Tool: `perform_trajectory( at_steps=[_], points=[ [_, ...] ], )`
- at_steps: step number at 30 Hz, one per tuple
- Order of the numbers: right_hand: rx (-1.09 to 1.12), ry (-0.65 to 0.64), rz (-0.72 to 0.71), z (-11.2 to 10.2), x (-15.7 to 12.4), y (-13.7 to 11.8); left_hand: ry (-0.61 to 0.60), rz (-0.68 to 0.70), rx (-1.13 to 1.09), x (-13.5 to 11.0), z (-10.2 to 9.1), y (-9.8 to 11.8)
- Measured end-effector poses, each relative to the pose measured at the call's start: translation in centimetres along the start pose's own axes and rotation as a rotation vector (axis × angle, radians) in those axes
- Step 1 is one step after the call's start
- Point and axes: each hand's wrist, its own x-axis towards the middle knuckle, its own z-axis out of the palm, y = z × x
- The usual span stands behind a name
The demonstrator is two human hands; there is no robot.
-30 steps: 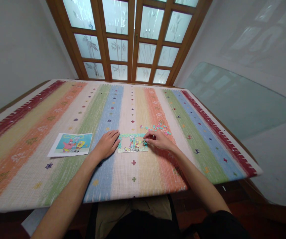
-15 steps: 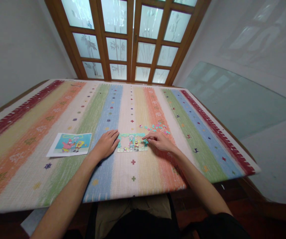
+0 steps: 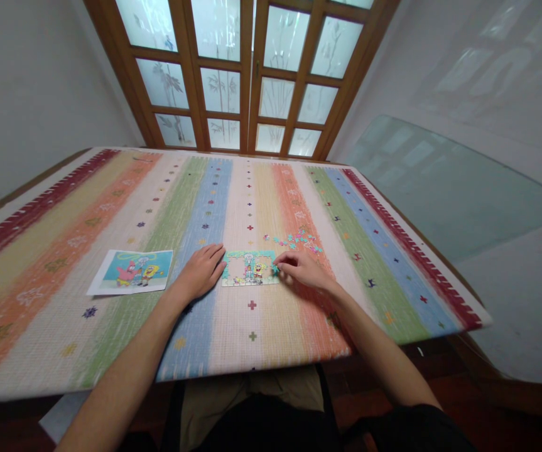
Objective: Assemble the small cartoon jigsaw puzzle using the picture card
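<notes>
A small, partly assembled jigsaw puzzle (image 3: 250,271) with cartoon figures lies flat on the tablecloth, with gaps in its picture left and right of the middle strip. My left hand (image 3: 201,271) rests flat at its left edge, fingers stretched out and fingertips touching the border. At the right edge, my right hand (image 3: 303,269) has thumb and index finger pinched on a teal puzzle piece (image 3: 275,269), partly hidden by the fingers. Loose puzzle pieces (image 3: 298,239), teal and pink, are scattered just beyond the right hand.
A printed reference picture (image 3: 132,274) of the cartoon lies left of my left hand. Underneath everything is a striped tablecloth (image 3: 252,320) on a table whose front edge is close to me. Wooden glazed doors (image 3: 247,69) stand behind the table, and a glass panel (image 3: 449,176) is at right.
My right hand has drawn slightly right, off the puzzle's upper right part. Its index finger has curled from pointing into a pinch. My left hand stays put.
</notes>
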Motion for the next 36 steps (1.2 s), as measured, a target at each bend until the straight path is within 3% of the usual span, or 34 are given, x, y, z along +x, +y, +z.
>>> perform_trajectory(
  at_steps=[36],
  points=[
    [-0.416,0.093,-0.217,1.6,0.0,-0.7,-0.016,-0.008,0.014,0.0,0.0,0.1]
  ],
)
